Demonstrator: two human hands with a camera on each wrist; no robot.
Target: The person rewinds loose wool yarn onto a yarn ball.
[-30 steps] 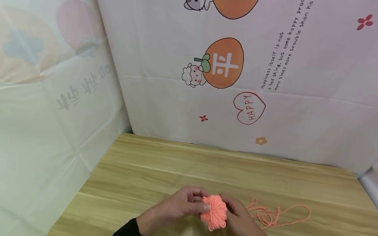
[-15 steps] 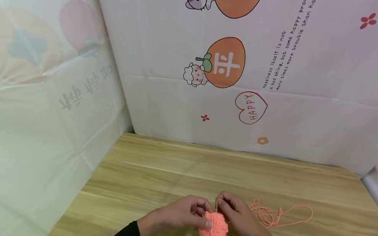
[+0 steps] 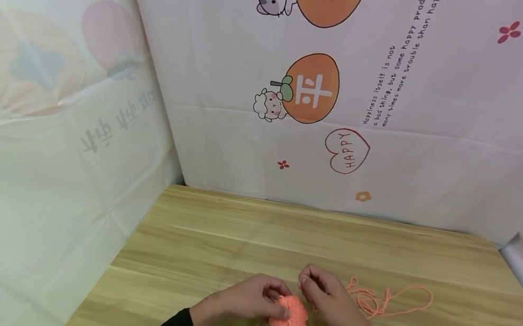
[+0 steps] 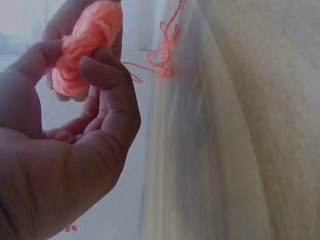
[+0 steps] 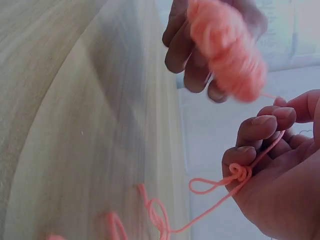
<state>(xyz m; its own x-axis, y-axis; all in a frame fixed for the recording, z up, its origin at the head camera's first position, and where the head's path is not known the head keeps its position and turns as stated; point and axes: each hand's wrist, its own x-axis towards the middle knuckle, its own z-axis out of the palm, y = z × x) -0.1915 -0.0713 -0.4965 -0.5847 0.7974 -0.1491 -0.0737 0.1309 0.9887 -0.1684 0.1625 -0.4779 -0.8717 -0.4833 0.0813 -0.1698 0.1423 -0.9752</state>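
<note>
A small bundle of coral yarn is pinched between the thumb and fingers of my left hand, just above the table. In the left wrist view the wound yarn looks thick and bunched round its middle. To its right, my right hand pinches a yarn strand that runs from the bundle. More of that strand passes through the right palm, where a small tangled loop hangs by the curled fingers.
Loose coral yarn lies in loops on the wooden table, right of the hands. A printed white cloth stands behind the table, and another pale cloth hangs along the left side.
The right hand has moved from the bundle's side to beyond it, taking the strand between its fingers. The left hand and the bundle have come lower, nearer the body, and the bundle has turned.
</note>
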